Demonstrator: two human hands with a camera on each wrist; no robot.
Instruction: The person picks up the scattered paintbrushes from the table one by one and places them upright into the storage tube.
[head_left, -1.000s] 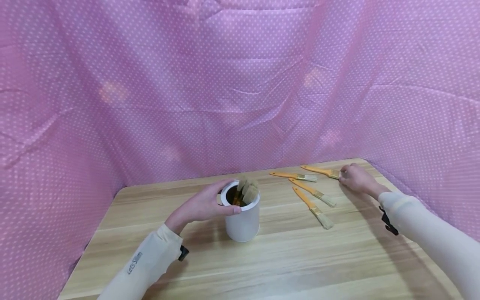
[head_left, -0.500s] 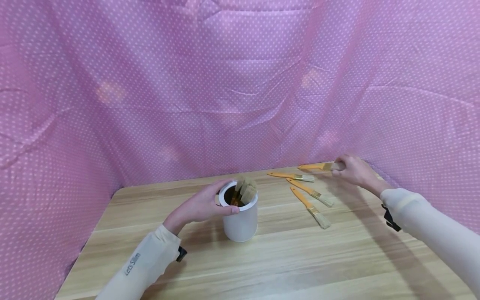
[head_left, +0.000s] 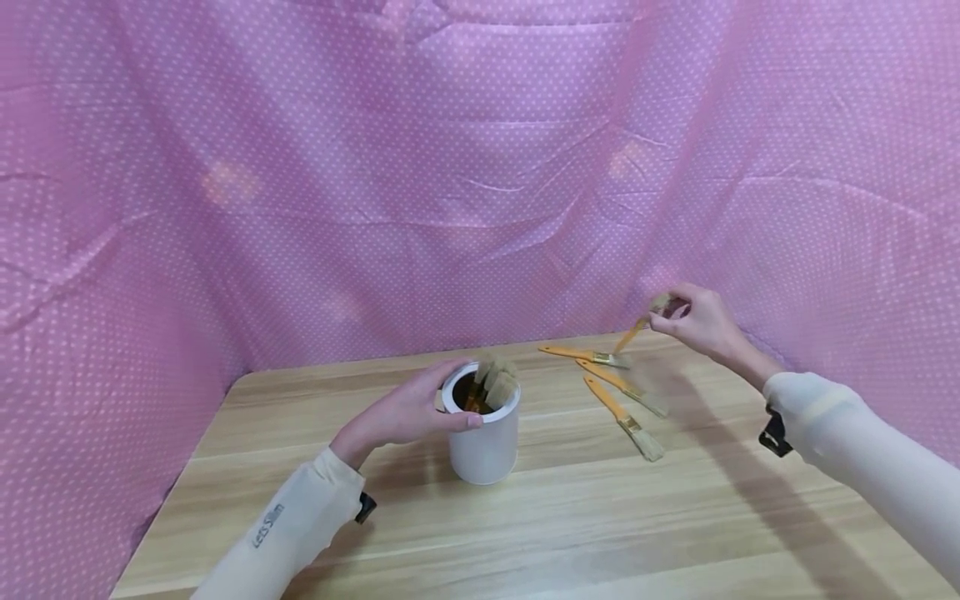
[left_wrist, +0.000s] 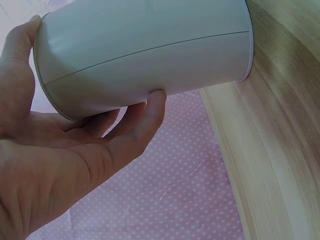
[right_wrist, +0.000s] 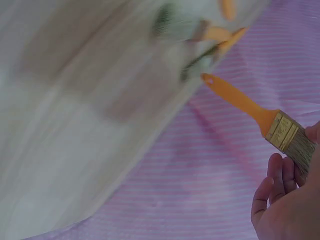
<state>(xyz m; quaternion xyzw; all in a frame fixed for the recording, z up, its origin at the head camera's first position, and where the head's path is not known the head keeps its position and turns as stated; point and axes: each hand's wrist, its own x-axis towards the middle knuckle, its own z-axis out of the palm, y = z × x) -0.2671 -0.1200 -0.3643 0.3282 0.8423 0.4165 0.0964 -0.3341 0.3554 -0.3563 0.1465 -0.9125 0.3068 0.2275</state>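
Observation:
In the head view my left hand (head_left: 408,410) grips the rim of a white can (head_left: 485,454), thumb at the front and fingers round the back. The can stands upright on the wooden table, with paintbrushes (head_left: 497,385) in it, bristles up. The left wrist view shows the left fingers against the can's side wall (left_wrist: 145,55). At the right, my right hand (head_left: 703,322) pinches a paintbrush (right_wrist: 240,102) by its bristles, raised above the table. Its orange handle points down and left, and a brass-coloured ferrule shows in the right wrist view.
Left of the right hand lie a paintbrush (head_left: 567,352) near the back edge, a second paintbrush (head_left: 600,372) just in front and a third paintbrush (head_left: 606,397) nearer the middle. A pink dotted curtain (head_left: 450,208) hangs behind and beside the table (head_left: 570,533).
My right hand has taken the rearmost paintbrush by its bristles and lifted it off the table; its handle has swung downward. My left hand and the can have stayed in place.

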